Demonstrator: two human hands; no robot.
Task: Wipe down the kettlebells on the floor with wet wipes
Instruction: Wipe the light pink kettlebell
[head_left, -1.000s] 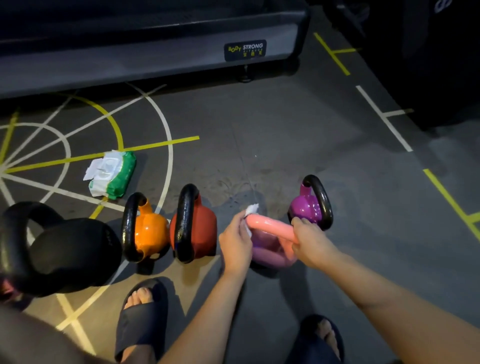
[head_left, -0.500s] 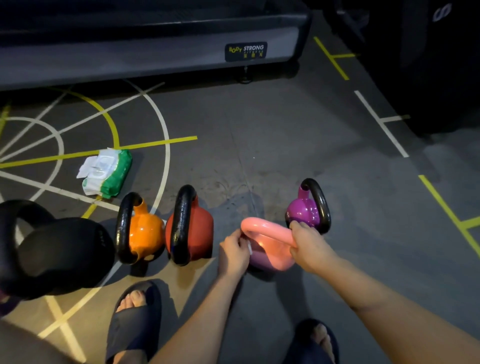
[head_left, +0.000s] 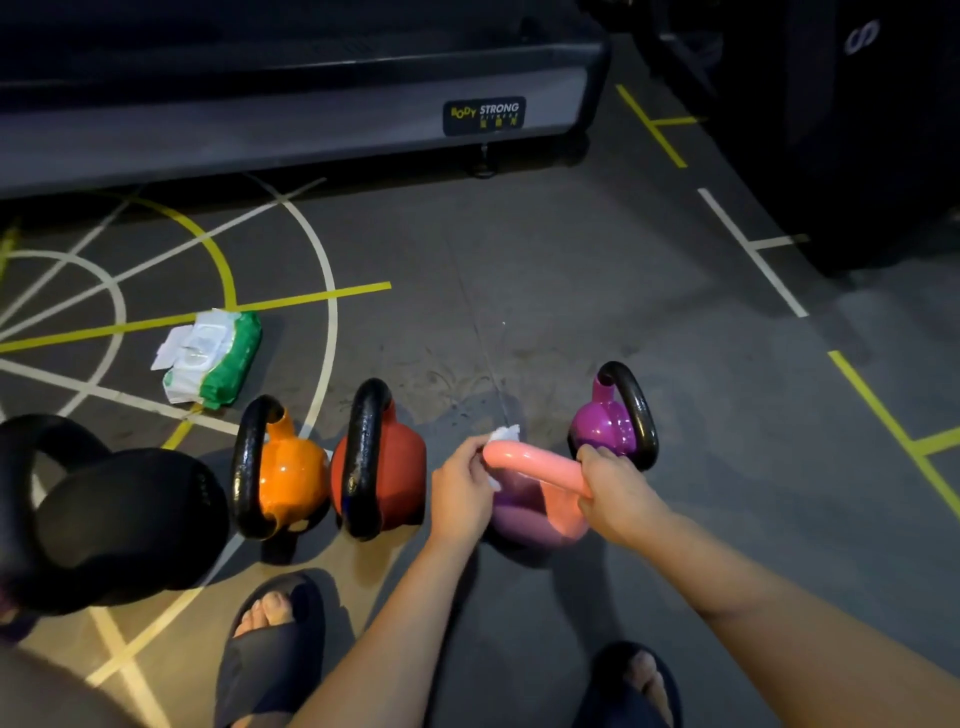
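A pink kettlebell (head_left: 535, 499) stands on the floor between my hands. My right hand (head_left: 615, 491) grips the right end of its pink handle. My left hand (head_left: 462, 486) pinches a white wet wipe (head_left: 505, 434) against the handle's left end. In a row to the left stand a red kettlebell (head_left: 384, 467), an orange kettlebell (head_left: 288, 470) and a large black kettlebell (head_left: 119, 514). A small purple kettlebell (head_left: 608, 423) with a black handle sits just behind my right hand.
A green and white pack of wet wipes (head_left: 215, 356) lies on the floor behind the orange kettlebell. A grey machine base (head_left: 291, 124) runs along the back. Dark equipment (head_left: 857, 130) fills the right rear. My sandalled feet (head_left: 270, 639) are at the bottom.
My left hand with the wipe has gone from low on the kettlebell's left side up to the handle's left end. My right hand keeps its grip on the handle.
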